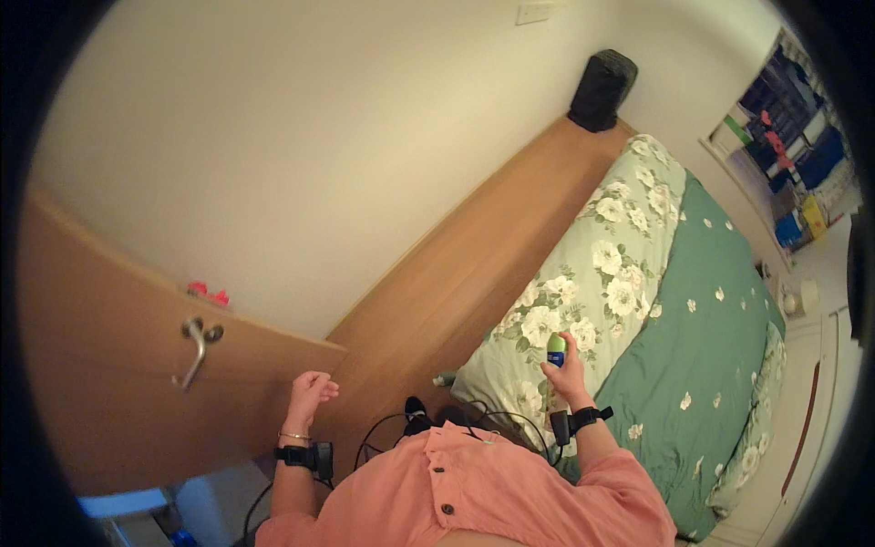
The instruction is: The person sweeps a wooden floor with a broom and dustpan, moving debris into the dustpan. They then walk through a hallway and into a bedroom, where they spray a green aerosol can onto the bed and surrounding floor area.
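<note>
My right hand (569, 376) is wrapped around a small spray can or bottle (556, 349) with a green top and a dark blue label that bears writing. It holds the can upright over the near end of the bed, in front of a floral duvet (618, 260). My left hand (311, 398) hangs in the air beside the open wooden door (137, 383), its fingers loosely curled and nothing visible in them. A metal lever handle (196, 352) sits on the door, left of that hand.
A wooden floor strip (472, 253) runs between wall and bed to a black suitcase-like object (603, 90) in the corner. Black cables (369, 437) hang from my wrist straps near my feet. A cluttered windowsill (745, 184) and white cabinet doors (806, 410) lie right.
</note>
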A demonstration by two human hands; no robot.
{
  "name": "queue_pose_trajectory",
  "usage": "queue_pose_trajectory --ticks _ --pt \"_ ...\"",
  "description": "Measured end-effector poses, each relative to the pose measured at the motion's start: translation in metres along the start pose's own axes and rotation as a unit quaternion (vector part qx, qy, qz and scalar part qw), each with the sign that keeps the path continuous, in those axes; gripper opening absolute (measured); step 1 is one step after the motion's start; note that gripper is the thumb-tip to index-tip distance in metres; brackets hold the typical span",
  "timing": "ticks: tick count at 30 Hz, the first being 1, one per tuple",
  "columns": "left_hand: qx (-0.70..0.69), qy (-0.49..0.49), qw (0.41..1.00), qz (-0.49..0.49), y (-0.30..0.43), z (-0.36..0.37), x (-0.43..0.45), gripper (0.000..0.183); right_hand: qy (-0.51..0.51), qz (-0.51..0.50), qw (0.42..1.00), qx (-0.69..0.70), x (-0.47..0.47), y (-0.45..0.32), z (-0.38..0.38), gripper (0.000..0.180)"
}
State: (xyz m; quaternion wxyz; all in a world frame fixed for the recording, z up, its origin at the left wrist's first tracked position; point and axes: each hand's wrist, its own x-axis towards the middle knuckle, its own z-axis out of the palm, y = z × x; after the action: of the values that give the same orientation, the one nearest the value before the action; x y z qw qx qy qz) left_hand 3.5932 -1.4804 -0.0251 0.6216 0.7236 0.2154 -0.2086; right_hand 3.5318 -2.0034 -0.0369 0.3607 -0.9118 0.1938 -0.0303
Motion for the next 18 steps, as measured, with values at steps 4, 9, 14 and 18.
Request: queue_pose_trajectory --ticks 4,9,14,18 --pt "-0.01 -0.04 0.999 0.003 0.026 0.017 0.06 0.02 -0.002 -0.002 1.0 0.001 0.029 -0.011 0.013 0.072" --pt "0.03 -0.124 0.991 0.025 0.082 0.06 0.127 0.021 0.0 0.049 0.999 0.009 0.095 -0.02 0.031 0.068" --pt "0.057 -0.143 0.985 0.078 0.169 0.106 0.221 0.021 -0.005 0.076 0.994 0.074 0.214 -0.033 0.037 0.067" --pt "0.096 -0.17 0.978 0.079 0.254 0.183 0.314 0.021 0.049 0.056 0.992 0.105 0.311 -0.031 0.011 0.066"
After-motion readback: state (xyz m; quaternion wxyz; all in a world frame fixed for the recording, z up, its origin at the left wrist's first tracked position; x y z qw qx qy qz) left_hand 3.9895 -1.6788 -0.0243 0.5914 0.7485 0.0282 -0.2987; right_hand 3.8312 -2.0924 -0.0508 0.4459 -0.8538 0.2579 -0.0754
